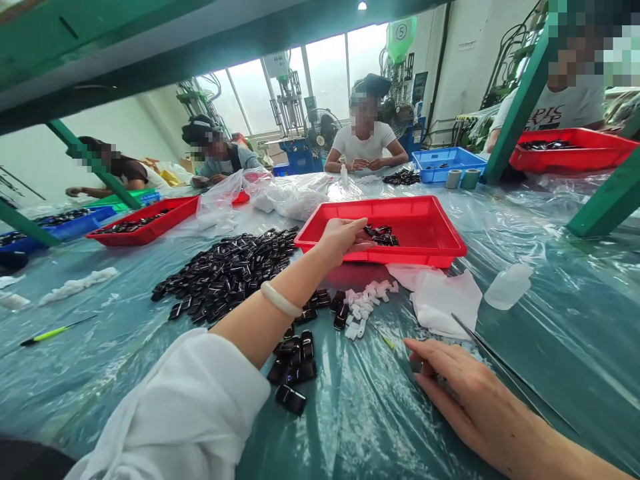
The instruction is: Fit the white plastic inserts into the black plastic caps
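Observation:
My left hand (345, 239) reaches over the near rim of a red tray (425, 252), thumb and fingers apart. Beside its fingertips, several glossy black plastic pieces (384, 237) lie in the tray. Low over the table, my right hand (463, 383) has its fingers curled in; a small greyish bit shows between thumb and fingers, too hidden to name. A pair of metal tweezers (493, 357) lies along its far side. Left of my forearm spreads a big heap of black pieces (235, 267), and a smaller group (295, 363) sits nearer me.
Small white parts (367, 303) lie before the tray, near a white cloth (447, 303) and a translucent bottle (509, 287). A yellow-green thin-tipped tool (55, 331) rests at left. Green frame posts (523, 93) rise around the plastic-covered table. Several people sit opposite with more trays.

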`<state>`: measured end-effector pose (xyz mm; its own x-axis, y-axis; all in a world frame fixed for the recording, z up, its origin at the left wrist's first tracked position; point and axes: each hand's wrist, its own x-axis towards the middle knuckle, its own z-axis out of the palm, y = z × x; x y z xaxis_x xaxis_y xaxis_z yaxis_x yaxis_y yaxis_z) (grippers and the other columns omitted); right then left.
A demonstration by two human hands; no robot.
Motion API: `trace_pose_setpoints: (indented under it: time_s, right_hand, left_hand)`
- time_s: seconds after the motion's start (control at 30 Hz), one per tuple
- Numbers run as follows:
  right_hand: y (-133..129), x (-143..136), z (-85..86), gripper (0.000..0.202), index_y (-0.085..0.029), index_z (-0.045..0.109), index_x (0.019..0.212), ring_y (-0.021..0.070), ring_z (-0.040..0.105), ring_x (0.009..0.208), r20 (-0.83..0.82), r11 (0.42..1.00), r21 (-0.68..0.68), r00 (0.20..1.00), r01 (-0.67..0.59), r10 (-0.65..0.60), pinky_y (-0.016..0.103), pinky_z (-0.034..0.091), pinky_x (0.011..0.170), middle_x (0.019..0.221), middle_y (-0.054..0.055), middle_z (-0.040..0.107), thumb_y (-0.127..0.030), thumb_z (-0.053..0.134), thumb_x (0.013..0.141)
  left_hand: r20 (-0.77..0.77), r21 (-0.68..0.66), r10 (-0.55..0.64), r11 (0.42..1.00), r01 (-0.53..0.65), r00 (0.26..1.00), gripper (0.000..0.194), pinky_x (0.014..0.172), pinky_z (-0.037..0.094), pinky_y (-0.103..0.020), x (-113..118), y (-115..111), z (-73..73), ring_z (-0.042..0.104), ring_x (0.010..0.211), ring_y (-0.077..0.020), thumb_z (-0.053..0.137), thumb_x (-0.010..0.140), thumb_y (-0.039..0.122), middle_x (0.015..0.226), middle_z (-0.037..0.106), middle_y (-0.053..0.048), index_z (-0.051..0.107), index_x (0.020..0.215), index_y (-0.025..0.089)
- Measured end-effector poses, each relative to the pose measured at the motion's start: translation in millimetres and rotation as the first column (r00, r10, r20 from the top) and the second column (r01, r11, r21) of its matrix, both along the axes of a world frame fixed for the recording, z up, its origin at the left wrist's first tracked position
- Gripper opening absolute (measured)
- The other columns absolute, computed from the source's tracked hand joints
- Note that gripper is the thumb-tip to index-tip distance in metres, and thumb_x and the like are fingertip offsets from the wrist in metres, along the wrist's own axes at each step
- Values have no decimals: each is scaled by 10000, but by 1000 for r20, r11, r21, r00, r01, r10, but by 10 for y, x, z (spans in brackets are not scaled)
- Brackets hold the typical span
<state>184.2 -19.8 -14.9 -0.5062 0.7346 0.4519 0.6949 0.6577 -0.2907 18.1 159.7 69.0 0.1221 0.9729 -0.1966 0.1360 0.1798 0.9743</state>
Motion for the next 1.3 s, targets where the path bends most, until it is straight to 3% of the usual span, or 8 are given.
trace_pose_setpoints:
  time_s: [0.2, 0.47, 0.5, 0.6, 0.67, 0.97, 1.17, 1.3]
  right_hand:
    - [25, 16, -28, 259, -139, 514, 1081, 199, 662, 853, 30, 998, 69, 1000, -6, 4, 319, 574, 695, 929, 107, 680, -161, 391, 855]
    - [19, 31, -49, 256, -158, 506, 1074, 201, 645, 892, 32, 999, 22, 999, -39, 38, 343, 562, 730, 973, 95, 669, -128, 400, 843]
    - [16, 29, -48, 260, -160, 504, 1079, 201, 644, 891, 30, 999, 14, 999, -36, 35, 346, 562, 729, 974, 94, 667, -126, 396, 845]
    - [11, 17, -38, 262, -162, 503, 1089, 199, 640, 897, 32, 999, 9, 999, -35, 35, 341, 560, 726, 979, 93, 663, -128, 396, 853]
    - [9, 11, -31, 247, -160, 510, 1075, 195, 639, 893, 32, 999, 9, 998, -45, 44, 333, 559, 726, 974, 94, 662, -132, 401, 855]
    - [-7, 33, -58, 256, -176, 494, 1103, 198, 626, 912, 23, 999, -32, 999, -35, 36, 337, 550, 734, 973, 99, 643, -148, 406, 865]
    - [18, 14, -35, 265, -184, 487, 1117, 194, 610, 941, -53, 997, -75, 998, -21, 17, 346, 532, 771, 996, 87, 645, -146, 421, 863]
    - [-22, 6, 45, 327, -210, 464, 1163, 162, 622, 900, -169, 985, -169, 986, -29, 0, 295, 531, 761, 952, 45, 656, -156, 467, 840]
  left_hand:
    - [-167, 82, -61, 994, 76, 984, 311, 597, 494, -229, -198, -91, 3, 597, 618, -90, 481, 851, 369, 812, 629, -60, 549, 1010, 111]
    - [-581, -2, -358, 899, 438, 731, 63, 474, 323, -204, -883, -1352, 37, 461, 482, -92, 636, 626, 154, 499, 546, 16, 632, 563, 152]
    - [-635, 3, -347, 892, 452, 690, 77, 503, 329, -215, -930, -1490, 17, 484, 530, -111, 616, 638, 148, 539, 563, -1, 626, 563, 156]
    - [-922, -55, -243, 852, 520, 301, 123, 583, 359, -265, -952, -1751, -94, 556, 680, -188, 512, 711, 151, 740, 616, -67, 631, 679, 164]
    - [-960, -92, -208, 867, 490, 189, 186, 587, 359, -298, -910, -1794, -172, 568, 703, -228, 434, 743, 130, 776, 607, -110, 612, 691, 141]
    - [-768, -117, -402, 853, 508, 498, 242, 533, 404, -230, -699, -1506, -91, 589, 613, -161, 397, 788, 239, 633, 611, -38, 606, 719, 141]
    - [-50, -277, -463, 858, 433, 885, 272, 543, 486, -203, -360, -1416, -193, 616, 577, -120, 531, 747, 345, 706, 654, -75, 625, 782, 92]
    - [176, -305, -394, 850, 430, 902, 259, 493, 477, -174, -273, -1418, -340, 628, 565, -124, 607, 715, 340, 668, 652, -73, 652, 767, 90]
